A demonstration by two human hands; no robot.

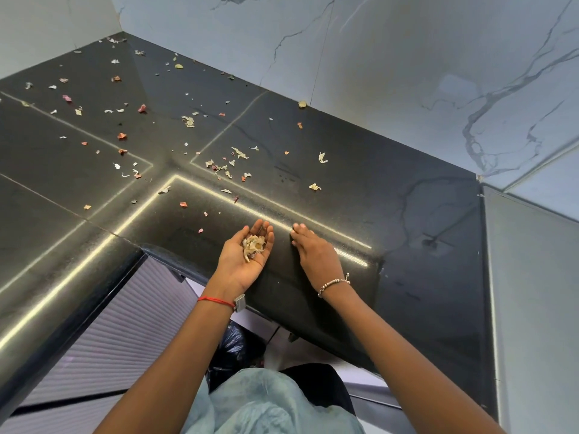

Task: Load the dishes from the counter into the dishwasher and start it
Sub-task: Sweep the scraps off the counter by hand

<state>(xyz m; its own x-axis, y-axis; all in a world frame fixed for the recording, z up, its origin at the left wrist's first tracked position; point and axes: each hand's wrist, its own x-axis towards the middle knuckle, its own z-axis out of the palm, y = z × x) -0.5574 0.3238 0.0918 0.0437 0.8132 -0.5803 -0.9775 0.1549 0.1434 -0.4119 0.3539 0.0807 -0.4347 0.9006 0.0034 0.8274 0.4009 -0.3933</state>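
Over black counter [354, 195], marble walls [407, 67] — scraps [253, 244] in half-open left grip [239, 267]; right grip [316, 252] flat.

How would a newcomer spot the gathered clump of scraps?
Start at the black counter and follow its near edge to the left hand, held palm up. The clump of scraps lies in that palm, heaped and pale, unlike the loose bits scattered flat across the counter.

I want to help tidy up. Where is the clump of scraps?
In the head view, the clump lies in the cupped left hand, low at centre, just left of the right hand lying flat on the black counter.
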